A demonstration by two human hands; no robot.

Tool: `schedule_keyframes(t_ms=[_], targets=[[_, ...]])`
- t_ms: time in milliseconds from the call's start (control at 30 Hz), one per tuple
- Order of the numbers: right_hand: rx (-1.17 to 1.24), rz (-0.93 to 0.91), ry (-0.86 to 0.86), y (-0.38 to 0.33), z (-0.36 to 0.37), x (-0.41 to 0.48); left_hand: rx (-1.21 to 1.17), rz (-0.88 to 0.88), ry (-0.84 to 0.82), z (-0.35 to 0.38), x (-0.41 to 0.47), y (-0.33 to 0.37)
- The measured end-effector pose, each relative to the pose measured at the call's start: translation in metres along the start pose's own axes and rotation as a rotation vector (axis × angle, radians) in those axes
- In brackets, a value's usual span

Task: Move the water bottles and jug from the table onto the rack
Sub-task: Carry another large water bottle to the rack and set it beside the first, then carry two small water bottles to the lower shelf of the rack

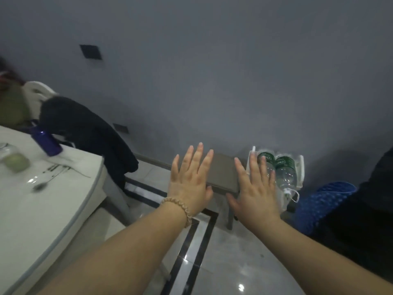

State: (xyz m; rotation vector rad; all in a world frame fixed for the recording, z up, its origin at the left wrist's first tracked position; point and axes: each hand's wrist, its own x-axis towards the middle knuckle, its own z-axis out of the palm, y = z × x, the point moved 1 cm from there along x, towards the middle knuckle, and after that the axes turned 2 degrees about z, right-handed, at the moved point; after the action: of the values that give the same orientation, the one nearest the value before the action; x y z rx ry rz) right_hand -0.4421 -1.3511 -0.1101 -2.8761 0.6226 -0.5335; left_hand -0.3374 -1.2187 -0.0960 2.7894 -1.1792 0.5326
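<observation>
Both arms are stretched out in front of the person, palms down. The left hand [189,184], with a beaded bracelet [180,209] at the wrist, has its fingers straight and spread and holds nothing; the right hand [257,194] is just as flat and slack, holding nothing either. They hover over a small grey-brown stool [223,173] by the far wall. Just right of the stool stands the white rack [301,167], and lying in it side by side are the nearer-left clear bottle [263,157], partly hidden behind the right fingers, and the second clear bottle [286,171], both with green labels. Over on the left, the white table [53,209] carries a blue bottle [45,143] at its far edge, a glass jar [14,158] with pale green contents beside it, and a spoon [40,186] nearer. Behind the table a dark garment [85,133] hangs over a white chair [36,92].
</observation>
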Motion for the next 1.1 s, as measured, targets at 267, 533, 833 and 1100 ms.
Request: schedule_keyframes(t_ms=[267, 533, 833, 1100], targets=[[0.135, -0.264, -0.008, -0.067, -0.02, -0.07, 0.071, -0.274, 0.005, -0.044, -0.116, -0.01], [0.181, -0.493, -0.065, -0.179, -0.045, -0.135, 0.206, -0.475, 0.031, -0.126, -0.239, -0.068], [0.261, -0.685, -0.027, -0.371, -0.064, -0.249, 0.25, -0.637, 0.082, -0.211, -0.431, -0.164], [0.318, -0.677, -0.013, -0.561, -0.068, -0.363, 0.337, -0.632, 0.057, -0.298, -0.614, -0.278]])
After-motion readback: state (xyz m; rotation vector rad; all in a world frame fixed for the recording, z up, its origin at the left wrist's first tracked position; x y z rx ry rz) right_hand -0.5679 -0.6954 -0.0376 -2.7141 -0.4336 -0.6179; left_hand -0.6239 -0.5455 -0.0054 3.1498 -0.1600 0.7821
